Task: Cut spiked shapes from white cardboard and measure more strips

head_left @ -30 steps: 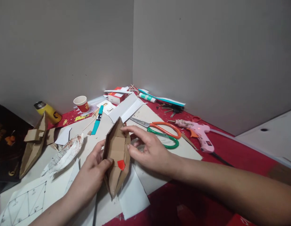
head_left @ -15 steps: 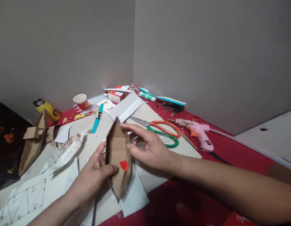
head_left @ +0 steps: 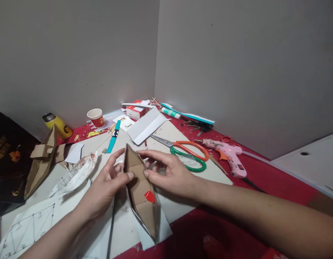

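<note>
A small cardboard boat [head_left: 138, 181] with pointed ends is held up between both hands, its open hollow facing me. Inside its lower half sits a small red scrap [head_left: 149, 196]. My left hand [head_left: 108, 183] pinches the left wall, thumb inside and fingers outside. On the opposite wall, near the upper tip, my right hand [head_left: 166, 171] grips with thumb and forefinger. White paper [head_left: 163, 230] lies beneath the boat. Just beyond my right hand are scissors [head_left: 192, 153] with one orange and one green handle.
A pink glue gun [head_left: 231, 156] lies at right on the red tabletop. Another cardboard boat [head_left: 42, 169], a paper boat [head_left: 77, 176] and a drawing sheet [head_left: 34, 230] are at left. Behind them stand a yellow bottle [head_left: 60, 126] and paper cup [head_left: 96, 118]. A teal marker [head_left: 114, 136] lies mid-table.
My left hand has slid up along the boat's left wall toward the upper tip. The boat has tilted, its lower end swinging right and toward me. The right hand keeps its grip.
</note>
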Tool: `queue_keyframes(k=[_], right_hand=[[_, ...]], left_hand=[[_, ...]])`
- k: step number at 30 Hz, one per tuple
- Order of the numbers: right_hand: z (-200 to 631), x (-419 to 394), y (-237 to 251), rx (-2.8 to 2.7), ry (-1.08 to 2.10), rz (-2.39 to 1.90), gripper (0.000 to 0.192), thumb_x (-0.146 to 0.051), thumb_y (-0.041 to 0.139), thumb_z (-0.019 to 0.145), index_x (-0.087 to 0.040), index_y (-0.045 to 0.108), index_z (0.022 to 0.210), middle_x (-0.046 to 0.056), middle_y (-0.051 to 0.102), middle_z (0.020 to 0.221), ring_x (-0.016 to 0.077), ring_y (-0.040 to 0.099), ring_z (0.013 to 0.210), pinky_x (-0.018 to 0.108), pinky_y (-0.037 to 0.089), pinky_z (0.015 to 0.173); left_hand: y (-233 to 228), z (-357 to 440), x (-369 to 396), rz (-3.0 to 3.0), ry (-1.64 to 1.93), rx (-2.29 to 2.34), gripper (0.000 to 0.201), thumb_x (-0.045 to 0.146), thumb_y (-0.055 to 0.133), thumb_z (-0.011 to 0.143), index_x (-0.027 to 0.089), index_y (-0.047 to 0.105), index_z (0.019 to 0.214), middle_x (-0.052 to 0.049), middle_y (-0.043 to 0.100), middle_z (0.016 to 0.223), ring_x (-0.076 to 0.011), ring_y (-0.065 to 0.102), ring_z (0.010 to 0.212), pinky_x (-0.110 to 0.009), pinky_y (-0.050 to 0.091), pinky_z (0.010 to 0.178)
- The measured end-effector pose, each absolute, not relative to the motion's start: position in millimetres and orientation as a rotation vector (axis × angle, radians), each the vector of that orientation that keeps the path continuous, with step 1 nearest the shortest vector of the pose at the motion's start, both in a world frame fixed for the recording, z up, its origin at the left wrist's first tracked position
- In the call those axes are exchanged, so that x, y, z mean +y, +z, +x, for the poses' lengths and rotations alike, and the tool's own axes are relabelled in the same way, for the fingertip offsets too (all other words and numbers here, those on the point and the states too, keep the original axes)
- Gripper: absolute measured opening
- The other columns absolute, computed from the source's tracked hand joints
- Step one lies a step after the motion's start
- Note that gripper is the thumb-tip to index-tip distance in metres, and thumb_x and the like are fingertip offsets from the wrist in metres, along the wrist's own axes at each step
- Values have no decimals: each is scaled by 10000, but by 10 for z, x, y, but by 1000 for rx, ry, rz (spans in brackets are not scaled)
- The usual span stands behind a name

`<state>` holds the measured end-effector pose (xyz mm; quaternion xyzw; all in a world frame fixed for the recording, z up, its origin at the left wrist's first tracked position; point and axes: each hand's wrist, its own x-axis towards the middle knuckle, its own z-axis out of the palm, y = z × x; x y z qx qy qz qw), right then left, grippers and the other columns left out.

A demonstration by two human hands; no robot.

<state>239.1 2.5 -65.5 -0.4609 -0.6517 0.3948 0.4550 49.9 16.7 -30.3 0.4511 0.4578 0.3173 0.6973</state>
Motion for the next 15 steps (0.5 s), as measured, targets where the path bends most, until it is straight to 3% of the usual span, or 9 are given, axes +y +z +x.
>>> queue_keyframes(k=[5,9,15], right_hand=[[2390,49,-604,-1488,1187,-1163,454,-202,571,728,-155,666,1170,41,652,874,171,592,775,301,491,678],[2418,88,-570,-1344,1417,-1029,350,-193,577,738,-172,705,1063,24,701,915,180,624,919,303,478,826],[2433,123,-601,-1233,1527,-1028,300,-196,567,747,-185,736,995,6,736,883,150,632,840,268,466,778]], left_hand=[[-341,469,223,1015,713,988,584,332,737,799,304,519,1340,-5,713,914,-110,641,719,-197,482,661],[-348,479,230,981,702,992,420,371,732,803,256,649,1198,66,551,605,-44,467,482,-131,436,494],[-307,529,240,1044,634,984,343,407,640,866,237,661,1163,17,583,763,-72,514,542,-164,495,440]])
